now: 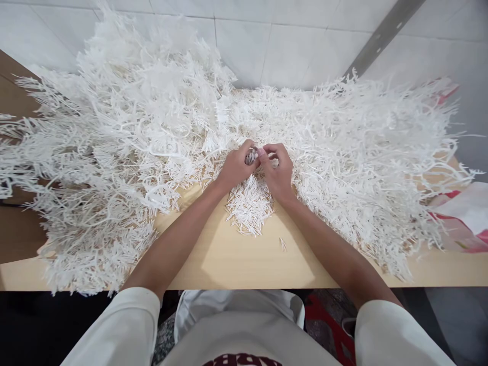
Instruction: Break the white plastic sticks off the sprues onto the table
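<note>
My left hand (pixel 237 165) and my right hand (pixel 279 170) meet at the middle of the table, thumbs and fingertips pinched together. Between them is a small piece of white plastic sprig (pixel 251 155), mostly hidden by the fingers. Which fingers bear it is hard to make out. Just below my hands lies a small heap of short white plastic pieces (pixel 249 206). One tiny loose piece (pixel 282 244) rests apart, to the right of the heap. Behind the hands, white branching plastic strands (pixel 267 112) cover the table.
A tall pile of white branching strands (pixel 145 101) rises at the left, and another pile (pixel 362 162) spreads at the right. Brown cardboard (pixel 19 229) stands at the far left. A red and white plastic bag (pixel 465 218) lies at the right edge. Tiled wall (pixel 244 40) backs the wooden table (pixel 236 264).
</note>
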Available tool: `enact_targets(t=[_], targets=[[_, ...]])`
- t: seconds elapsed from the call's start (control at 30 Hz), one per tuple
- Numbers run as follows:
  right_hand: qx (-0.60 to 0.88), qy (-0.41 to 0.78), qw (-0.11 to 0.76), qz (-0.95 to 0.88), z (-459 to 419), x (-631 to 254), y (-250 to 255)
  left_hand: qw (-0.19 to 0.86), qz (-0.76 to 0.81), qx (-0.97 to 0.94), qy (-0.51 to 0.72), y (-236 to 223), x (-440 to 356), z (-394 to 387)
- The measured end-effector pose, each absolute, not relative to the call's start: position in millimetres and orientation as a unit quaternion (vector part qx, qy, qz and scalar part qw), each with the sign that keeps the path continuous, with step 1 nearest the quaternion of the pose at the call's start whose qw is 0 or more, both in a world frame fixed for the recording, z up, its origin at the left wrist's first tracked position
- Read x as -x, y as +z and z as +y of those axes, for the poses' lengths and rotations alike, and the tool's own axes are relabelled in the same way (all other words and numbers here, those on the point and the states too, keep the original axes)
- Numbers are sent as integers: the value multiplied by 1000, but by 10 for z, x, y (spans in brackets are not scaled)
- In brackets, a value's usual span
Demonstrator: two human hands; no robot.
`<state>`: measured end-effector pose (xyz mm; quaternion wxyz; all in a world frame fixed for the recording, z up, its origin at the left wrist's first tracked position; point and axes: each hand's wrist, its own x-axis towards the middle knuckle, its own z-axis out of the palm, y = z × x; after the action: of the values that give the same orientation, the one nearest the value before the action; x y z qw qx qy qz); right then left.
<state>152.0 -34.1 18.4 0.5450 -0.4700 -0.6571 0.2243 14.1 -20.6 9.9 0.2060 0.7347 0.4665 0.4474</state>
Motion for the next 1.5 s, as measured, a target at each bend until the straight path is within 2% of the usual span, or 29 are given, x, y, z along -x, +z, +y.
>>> enact_targets(t=[0.2,0.53,0.8,0.97,1.17,1.37,1.5], targets=[[484,312,565,-591,-327,-1529,194,295,432,-705,479,140,-166,-233],[507,344,512,-602,-323,-1519,226,268,457,-691,491,144,-154,-217],[517,316,545,-580,-338,-1524,219,237,477,-687,494,123,-143,-222],[490,346,526,-603,-330,-1515,214,215,463,-708,488,118,-140,-216],[527,301,525,-596,-321,-1520,210,191,489,-714,464,111,-168,-232],[512,281,551,-596,-385,-1544,236,220,544,-603,541,114,-106,-139],[495,305,564,-587,-357,-1539,222,254,513,-637,516,136,-102,-140]])
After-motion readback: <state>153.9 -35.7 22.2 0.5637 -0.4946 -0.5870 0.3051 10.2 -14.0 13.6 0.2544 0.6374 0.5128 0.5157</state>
